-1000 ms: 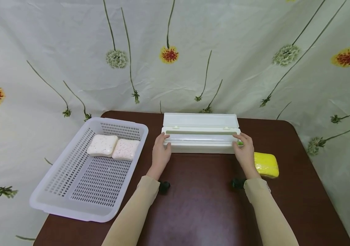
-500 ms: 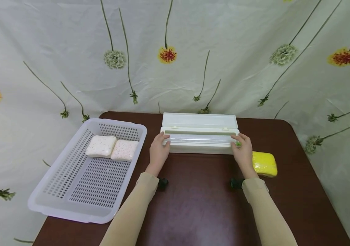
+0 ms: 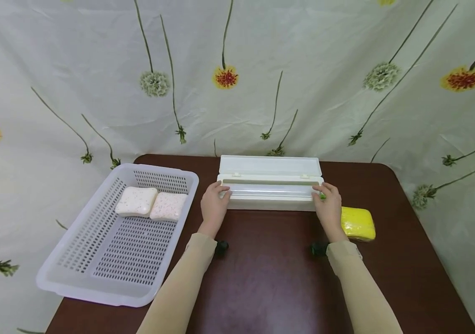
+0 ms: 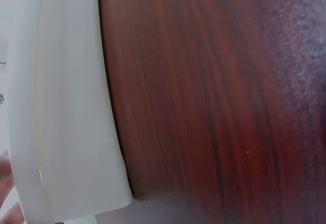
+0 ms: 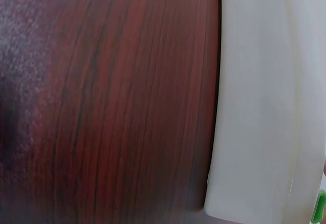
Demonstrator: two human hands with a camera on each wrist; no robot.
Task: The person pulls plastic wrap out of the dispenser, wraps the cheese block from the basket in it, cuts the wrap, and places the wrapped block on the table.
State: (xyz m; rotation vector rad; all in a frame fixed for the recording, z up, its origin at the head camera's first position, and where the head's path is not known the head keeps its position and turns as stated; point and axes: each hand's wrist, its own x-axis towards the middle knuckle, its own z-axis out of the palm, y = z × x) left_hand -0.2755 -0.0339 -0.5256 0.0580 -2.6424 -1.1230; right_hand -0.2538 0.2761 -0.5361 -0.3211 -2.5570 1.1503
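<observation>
A long white cling film box [image 3: 270,204] stands at the back of the table, its lid [image 3: 269,165] raised behind it. A clear, shiny roll of cling film [image 3: 271,189] lies in its trough. At the left end, my left hand [image 3: 213,208] pinches the roll between fingers and thumb. My right hand [image 3: 329,209] does the same at the right end, beside a small green piece [image 5: 319,206]. The left wrist view shows the box's front wall [image 4: 81,107], with fingertips [image 4: 6,180] just past its rim. In the right wrist view, most of the right hand is hidden.
A white perforated basket [image 3: 99,297] at the left holds two pale speckled blocks [image 3: 137,201] [image 3: 168,206]. Right of my right hand lies a yellow wrapped block [image 3: 358,223]. The brown table [image 3: 262,269] ends against a flowered cloth [image 3: 325,55].
Both hands stay at the roll's ends with hardly any movement. The head view shifts slightly, so the whole scene drifts a little left and slightly down.
</observation>
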